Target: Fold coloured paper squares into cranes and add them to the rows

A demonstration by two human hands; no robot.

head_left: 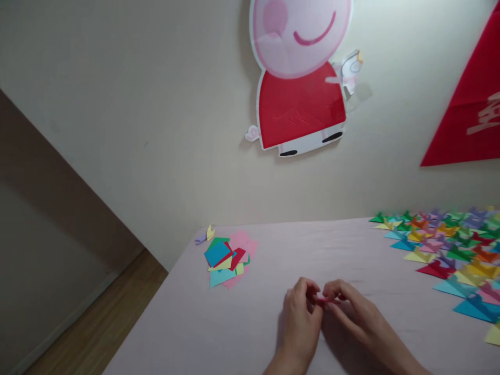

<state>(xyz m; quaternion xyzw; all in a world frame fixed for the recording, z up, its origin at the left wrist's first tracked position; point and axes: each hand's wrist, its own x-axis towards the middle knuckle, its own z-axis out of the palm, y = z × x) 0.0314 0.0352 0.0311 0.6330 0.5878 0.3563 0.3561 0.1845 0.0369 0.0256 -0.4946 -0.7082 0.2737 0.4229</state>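
Pink paper piece (323,300) is sitting between the two hands, low over the pale tabletop (167,333); only a narrow edge is showing, the rest hidden by fingers. Step in hand, judging by the pinch: folding or creasing. Next move is probably calling for a steady hold on one side while the other fingertips are pressing the crease flat.

Going left to right: a purple folded paper (200,239) and a yellow folded paper (211,232) are lying at the far left corner. Just nearer, loose coloured sheets (219,253) are overlapping in a heap, well apart from the hands. Left hand (300,315) is curling, fingers bent, gripping the paper's left end. Paper is bridging the small gap between fingertips. Right hand (359,310) is meeting it from the other side, thumb and finger pinching the right end; exact finger contact is not showing. Farther right, rows of folded paper figures (463,253) are standing close together, many colours, clear of the right hand.
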